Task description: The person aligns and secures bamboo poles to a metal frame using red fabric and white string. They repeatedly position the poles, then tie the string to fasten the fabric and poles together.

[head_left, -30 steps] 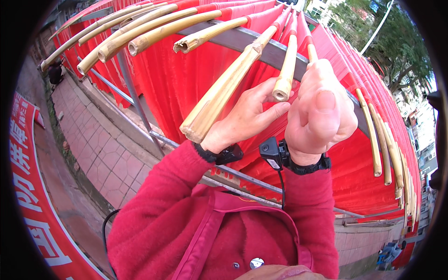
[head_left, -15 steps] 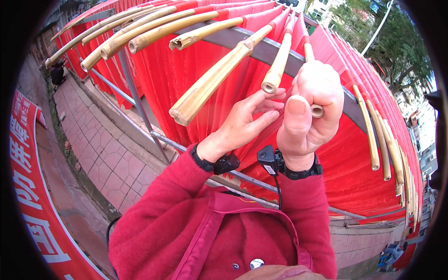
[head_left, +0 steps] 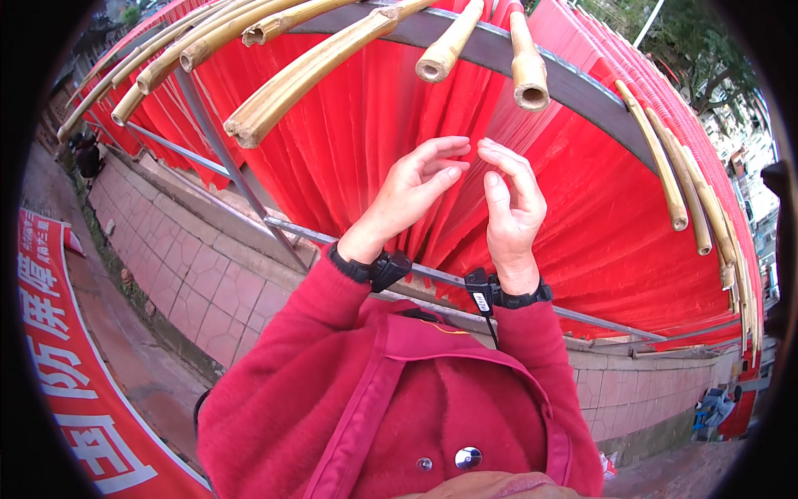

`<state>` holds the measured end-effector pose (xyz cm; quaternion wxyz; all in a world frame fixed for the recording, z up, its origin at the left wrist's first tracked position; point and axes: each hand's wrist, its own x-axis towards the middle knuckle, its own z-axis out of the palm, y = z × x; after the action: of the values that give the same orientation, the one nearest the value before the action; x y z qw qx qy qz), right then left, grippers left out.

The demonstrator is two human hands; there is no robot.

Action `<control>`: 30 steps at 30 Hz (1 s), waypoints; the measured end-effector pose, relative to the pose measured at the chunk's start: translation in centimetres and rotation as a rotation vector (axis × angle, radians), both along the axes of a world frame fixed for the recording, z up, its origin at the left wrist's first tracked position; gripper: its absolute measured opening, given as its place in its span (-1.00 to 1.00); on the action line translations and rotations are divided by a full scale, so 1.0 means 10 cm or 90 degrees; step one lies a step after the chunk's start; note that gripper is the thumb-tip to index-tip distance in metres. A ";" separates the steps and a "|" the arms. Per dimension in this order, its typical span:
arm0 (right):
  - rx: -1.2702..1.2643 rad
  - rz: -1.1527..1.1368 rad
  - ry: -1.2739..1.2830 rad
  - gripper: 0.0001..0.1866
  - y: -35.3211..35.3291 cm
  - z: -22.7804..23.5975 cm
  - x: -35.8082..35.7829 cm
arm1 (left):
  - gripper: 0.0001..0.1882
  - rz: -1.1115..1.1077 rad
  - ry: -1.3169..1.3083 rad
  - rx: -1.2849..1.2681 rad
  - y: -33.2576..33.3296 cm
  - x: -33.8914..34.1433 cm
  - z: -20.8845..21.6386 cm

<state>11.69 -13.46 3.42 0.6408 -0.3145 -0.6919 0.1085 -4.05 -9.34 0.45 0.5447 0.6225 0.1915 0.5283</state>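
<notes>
My left hand (head_left: 409, 195) and my right hand (head_left: 514, 204) are raised in front of the hanging red cloth-like sheets (head_left: 332, 158). Both have bent, separate fingers and hold nothing. Their fingertips point towards each other across a small gap. Above my right hand juts the hollow end of a bamboo pole (head_left: 529, 71), apart from the fingers. A second bamboo pole (head_left: 450, 43) sticks out to its left, and a thicker, split-ended pole (head_left: 303, 79) lies farther left. Whether my fingertips touch the red material cannot be told.
A grey metal rail (head_left: 594, 104) runs under the poles, with a slanting post (head_left: 218, 137) at the left. More bamboo poles (head_left: 665, 179) line the right side. A red banner (head_left: 79, 366) borders the paved walkway (head_left: 195, 287) at the left. Blue items (head_left: 713, 407) lie at the far right.
My right hand has let go of the bamboo pole and come down, its fingers opening. The left hand stays open near it. The view has shifted, so the poles appear higher and farther left.
</notes>
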 end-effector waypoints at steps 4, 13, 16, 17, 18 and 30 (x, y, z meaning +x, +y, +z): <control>-0.262 0.026 0.110 -0.64 -0.07 -0.45 0.22 | -0.54 -0.019 0.064 -0.032 0.05 0.09 -0.27; -0.379 0.011 0.134 -0.37 0.00 -0.89 0.59 | -0.47 -0.091 0.165 -0.074 0.20 0.47 -0.90; -0.392 -0.018 0.142 -0.32 0.00 -0.97 0.67 | -0.44 -0.095 0.208 -0.102 0.28 0.47 -0.99; -0.388 -0.023 0.148 -0.31 0.00 -1.00 0.70 | -0.43 -0.105 0.189 -0.102 0.30 0.47 -1.01; -0.393 -0.026 0.158 -0.29 0.02 -1.03 0.73 | -0.42 -0.109 0.183 -0.113 0.33 0.48 -1.01; -0.366 -0.164 0.205 -0.23 0.04 -1.21 1.02 | -0.15 0.109 0.112 -0.067 0.90 0.25 -1.17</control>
<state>21.90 -13.02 -8.67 0.6352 -0.5458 -0.4776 0.2655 -1.51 -0.36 -11.24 0.5107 0.6183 0.3183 0.5056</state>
